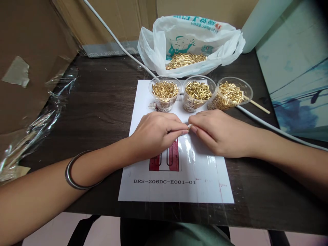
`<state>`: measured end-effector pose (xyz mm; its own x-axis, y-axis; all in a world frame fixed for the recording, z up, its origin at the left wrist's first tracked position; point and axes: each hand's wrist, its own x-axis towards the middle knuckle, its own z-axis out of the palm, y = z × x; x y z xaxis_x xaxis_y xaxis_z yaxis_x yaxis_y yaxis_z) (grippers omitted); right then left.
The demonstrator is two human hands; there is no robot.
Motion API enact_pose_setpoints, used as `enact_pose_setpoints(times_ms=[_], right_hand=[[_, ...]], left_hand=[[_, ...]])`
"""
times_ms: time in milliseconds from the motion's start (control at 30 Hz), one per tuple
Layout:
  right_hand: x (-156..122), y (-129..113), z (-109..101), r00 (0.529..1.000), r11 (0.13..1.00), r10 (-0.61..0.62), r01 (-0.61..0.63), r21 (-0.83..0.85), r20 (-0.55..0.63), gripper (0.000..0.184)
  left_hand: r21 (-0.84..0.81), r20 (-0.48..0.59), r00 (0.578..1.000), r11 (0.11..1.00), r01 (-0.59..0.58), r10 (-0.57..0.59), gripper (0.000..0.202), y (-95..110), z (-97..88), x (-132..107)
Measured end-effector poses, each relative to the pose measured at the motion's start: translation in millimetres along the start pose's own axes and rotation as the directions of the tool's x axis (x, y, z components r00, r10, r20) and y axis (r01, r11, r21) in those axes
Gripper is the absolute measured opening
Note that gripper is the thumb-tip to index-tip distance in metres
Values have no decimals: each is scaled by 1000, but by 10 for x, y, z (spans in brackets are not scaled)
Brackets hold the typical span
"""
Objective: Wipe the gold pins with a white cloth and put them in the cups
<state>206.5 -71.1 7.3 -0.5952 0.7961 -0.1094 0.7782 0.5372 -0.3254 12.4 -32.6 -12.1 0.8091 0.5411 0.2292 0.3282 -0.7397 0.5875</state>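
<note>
My left hand (156, 135) and my right hand (217, 131) meet fingertip to fingertip over a white printed sheet (176, 181) on the dark table. Both are closed in a pinch on one tiny metal piece (189, 126) held between them. A metal bangle (73, 171) sits on my left wrist. Just behind my hands stand three clear plastic cups of small gold pins: the left cup (165, 92), the middle cup (197, 92), and the right cup (230, 94), which leans over on its side.
A white plastic bag (189, 44) with more gold pins lies at the back. A white cable (269, 126) runs across the table to the right. A thin wooden stick (258, 106) lies by the tilted cup. Crumpled clear film (33, 126) and cardboard are on the left.
</note>
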Motion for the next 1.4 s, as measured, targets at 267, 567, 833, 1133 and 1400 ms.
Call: enact_pose_setpoints(times_ms=[267,567,833,1133,1400], right_hand=[[-4,-37,-65,998,999,23,-21,-33,53,18],[2,-41,-69,998,999,13,-11,-34,60,16],[-8,40,-69,998,995,-42,37,92,51,29],[-5,60,-70,998,988,-46,40,151,39,32],[2,13,-66,997,993,8,-17,113,79,32]], left_hand=[[5,-2,1000,1000,11,-11,20,3,4,-1],[6,-1,1000,1000,11,-11,19,5,5,5],[-7,5,1000,1000,11,-11,20,-6,-3,-5],[16,-1,1000,1000,12,-12,19,-5,11,6],[25,3,1000,1000,7,-7,19,-5,7,5]])
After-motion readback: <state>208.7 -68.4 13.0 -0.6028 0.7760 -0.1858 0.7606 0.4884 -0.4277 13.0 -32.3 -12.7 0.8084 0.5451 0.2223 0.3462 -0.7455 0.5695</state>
